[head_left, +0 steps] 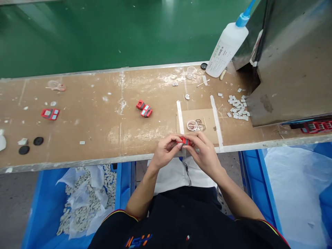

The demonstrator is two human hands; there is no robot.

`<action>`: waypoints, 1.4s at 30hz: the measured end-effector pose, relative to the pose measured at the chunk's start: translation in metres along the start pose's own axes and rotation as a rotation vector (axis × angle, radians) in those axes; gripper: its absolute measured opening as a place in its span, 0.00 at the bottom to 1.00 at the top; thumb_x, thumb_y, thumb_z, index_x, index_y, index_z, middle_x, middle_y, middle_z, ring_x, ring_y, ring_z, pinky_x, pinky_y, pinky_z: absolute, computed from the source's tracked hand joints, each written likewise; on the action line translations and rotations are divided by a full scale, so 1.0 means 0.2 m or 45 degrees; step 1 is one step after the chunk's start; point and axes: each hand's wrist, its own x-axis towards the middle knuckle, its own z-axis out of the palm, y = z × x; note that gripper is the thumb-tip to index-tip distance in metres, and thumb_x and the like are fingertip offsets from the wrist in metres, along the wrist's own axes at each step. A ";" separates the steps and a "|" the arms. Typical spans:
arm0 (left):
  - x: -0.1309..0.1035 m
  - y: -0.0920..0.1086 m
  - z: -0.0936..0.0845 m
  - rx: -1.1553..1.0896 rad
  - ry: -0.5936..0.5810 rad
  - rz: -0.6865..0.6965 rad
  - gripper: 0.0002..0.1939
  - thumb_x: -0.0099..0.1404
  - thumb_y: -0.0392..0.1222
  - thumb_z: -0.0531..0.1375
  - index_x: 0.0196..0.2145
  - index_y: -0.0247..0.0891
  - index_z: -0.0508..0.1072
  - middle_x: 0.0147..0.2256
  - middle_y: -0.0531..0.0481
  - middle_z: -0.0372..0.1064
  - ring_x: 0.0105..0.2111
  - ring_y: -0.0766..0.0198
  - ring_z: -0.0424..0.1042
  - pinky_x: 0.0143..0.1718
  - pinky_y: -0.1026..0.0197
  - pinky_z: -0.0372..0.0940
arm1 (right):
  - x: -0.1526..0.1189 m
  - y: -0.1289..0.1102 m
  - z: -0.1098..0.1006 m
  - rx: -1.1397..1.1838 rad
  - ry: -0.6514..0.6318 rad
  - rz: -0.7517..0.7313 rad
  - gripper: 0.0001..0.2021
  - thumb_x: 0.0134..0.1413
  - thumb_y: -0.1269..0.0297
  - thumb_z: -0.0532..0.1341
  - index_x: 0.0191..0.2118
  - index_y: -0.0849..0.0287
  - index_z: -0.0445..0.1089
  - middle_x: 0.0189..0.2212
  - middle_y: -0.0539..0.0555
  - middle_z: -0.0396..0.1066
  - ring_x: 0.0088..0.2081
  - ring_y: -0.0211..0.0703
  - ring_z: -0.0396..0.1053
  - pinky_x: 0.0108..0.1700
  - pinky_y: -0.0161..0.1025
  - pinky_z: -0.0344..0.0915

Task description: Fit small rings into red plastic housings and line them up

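Between my two hands, just over the table's front edge, is a small red toy car [184,140]. My left hand [167,149] pinches its left end with thumb and fingertips. On the other end, my right hand [203,150] closes its thumb and fingers. The fingers cover much of the car. Right behind it on a taped cardboard piece [207,135] stands a small clear dish [192,125] beside a brown smear. More red toy cars [146,111] lie to the left, two touching and one [50,114] farther off.
A white bottle with a blue nozzle [225,50] stands at the back right. Small pale pieces [238,108] lie heaped by a metal box [293,62]. Blue bins [126,186] flank me below the table, the left one holding many grey parts [88,200]. A green surface [103,34] lies beyond.
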 end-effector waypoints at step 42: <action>-0.02 0.00 -0.02 0.428 -0.131 0.248 0.13 0.66 0.37 0.65 0.49 0.38 0.77 0.41 0.44 0.79 0.40 0.60 0.78 0.42 0.60 0.74 | -0.05 0.01 0.02 0.052 -0.030 0.011 0.02 0.64 0.69 0.60 0.39 0.55 0.68 0.36 0.53 0.65 0.39 0.45 0.68 0.39 0.42 0.68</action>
